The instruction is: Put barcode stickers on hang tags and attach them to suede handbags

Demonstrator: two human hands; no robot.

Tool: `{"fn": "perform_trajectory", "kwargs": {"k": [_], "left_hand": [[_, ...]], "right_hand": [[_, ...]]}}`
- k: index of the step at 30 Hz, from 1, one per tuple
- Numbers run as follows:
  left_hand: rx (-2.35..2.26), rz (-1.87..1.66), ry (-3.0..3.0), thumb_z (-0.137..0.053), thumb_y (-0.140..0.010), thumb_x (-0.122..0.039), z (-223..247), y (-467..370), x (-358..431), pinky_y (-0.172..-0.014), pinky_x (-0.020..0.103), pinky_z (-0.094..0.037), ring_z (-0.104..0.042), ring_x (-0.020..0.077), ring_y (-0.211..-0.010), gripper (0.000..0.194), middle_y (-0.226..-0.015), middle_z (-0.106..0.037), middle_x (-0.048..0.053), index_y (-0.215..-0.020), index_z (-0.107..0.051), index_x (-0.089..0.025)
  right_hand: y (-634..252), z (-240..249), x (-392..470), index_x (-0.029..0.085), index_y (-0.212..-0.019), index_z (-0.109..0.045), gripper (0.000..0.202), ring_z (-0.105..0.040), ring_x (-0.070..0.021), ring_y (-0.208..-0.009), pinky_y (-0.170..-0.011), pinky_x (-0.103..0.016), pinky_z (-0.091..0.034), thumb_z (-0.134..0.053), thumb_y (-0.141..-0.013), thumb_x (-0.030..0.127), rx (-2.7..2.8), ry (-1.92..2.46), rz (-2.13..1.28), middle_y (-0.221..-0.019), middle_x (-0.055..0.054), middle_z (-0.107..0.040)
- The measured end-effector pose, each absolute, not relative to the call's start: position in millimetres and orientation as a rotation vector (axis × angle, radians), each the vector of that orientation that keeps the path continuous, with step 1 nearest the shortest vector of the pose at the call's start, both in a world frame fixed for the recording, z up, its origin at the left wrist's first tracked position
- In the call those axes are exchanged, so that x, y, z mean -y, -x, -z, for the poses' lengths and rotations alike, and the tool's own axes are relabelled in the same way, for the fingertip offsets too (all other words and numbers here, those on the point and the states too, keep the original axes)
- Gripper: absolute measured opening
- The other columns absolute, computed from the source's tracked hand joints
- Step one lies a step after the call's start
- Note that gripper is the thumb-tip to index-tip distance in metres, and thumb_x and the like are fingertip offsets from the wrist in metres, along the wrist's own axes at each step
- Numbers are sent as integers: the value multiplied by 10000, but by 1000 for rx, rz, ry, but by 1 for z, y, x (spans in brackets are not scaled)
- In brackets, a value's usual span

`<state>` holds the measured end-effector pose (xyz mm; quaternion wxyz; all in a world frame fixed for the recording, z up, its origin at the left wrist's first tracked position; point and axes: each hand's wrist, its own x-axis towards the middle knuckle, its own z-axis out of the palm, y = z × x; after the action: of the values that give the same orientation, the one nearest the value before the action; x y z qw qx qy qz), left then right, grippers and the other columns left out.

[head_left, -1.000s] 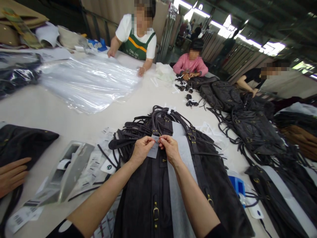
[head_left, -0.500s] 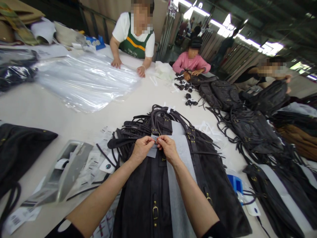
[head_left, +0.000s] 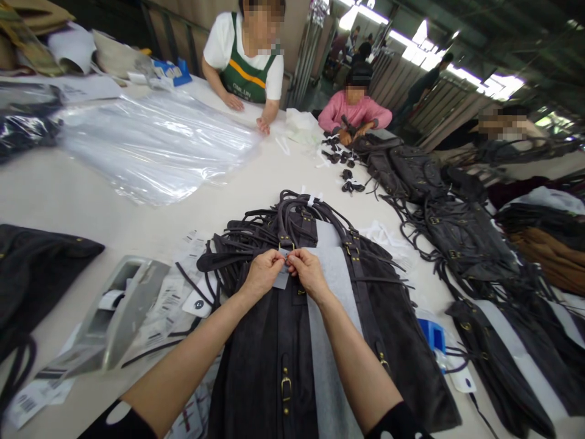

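Note:
A large black bag (head_left: 256, 353) with brass buckles lies in front of me, a grey sheet (head_left: 331, 323) along its middle. At the base of its handle hangs a small grey tag (head_left: 281, 281). My left hand (head_left: 265, 271) pinches at the tag's top from the left. Fingertip to fingertip with it, my right hand (head_left: 308, 271) is pinched at the same spot. Whatever thin piece the fingertips hold there is too small to make out. White paper wraps the bag's handles.
Clear plastic sheets (head_left: 159, 143) lie at the back left. A grey tape dispenser (head_left: 116, 311) and barcode labels (head_left: 167, 308) are on the left. More black bags (head_left: 466, 238) line the right. Across the table (head_left: 150, 225) are a person in a green apron (head_left: 247, 76) and others.
My hands stay pinched at the tag with barely any movement. The aproned person's hands have drawn back from the plastic. At the right, another person has shifted a dark bag.

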<state>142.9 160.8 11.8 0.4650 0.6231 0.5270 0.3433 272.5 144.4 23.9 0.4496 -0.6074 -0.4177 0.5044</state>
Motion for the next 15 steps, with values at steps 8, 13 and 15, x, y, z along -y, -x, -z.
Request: {"fn": "perform_trajectory", "kwargs": {"k": [8,13,15], "left_hand": [[-1298,-837,-1509,-478,-676,-236,-8,-146,-161,-516,209,-347,-480,115,-544,142,-587,-574,-13,-646,-597,-164],[-1306,-851,-1473,-465,-673,-234,1,-146,-161,-515,206,-355,-484,117,-548,140,-588,-565,-12,-631,-579,-165],[-1308,-850,-1463,-463,-675,-241,3,-146,-160,-504,206,-349,-471,114,-532,141,-572,-552,-15,-624,-570,-165]], "right_hand": [[-270,-20,-143,190,-665,-542,100,-482,-70,-456,-408,-167,-376,-539,-661,290,1014,1535,-1242,-564,44,-557],[-267,-15,-143,200,-653,-538,76,-472,-70,-443,-403,-167,-367,-530,-670,274,1011,1553,-1235,-553,50,-553],[-266,-12,-142,201,-650,-538,70,-463,-68,-434,-400,-168,-361,-527,-670,267,1007,1563,-1223,-545,52,-547]]}}
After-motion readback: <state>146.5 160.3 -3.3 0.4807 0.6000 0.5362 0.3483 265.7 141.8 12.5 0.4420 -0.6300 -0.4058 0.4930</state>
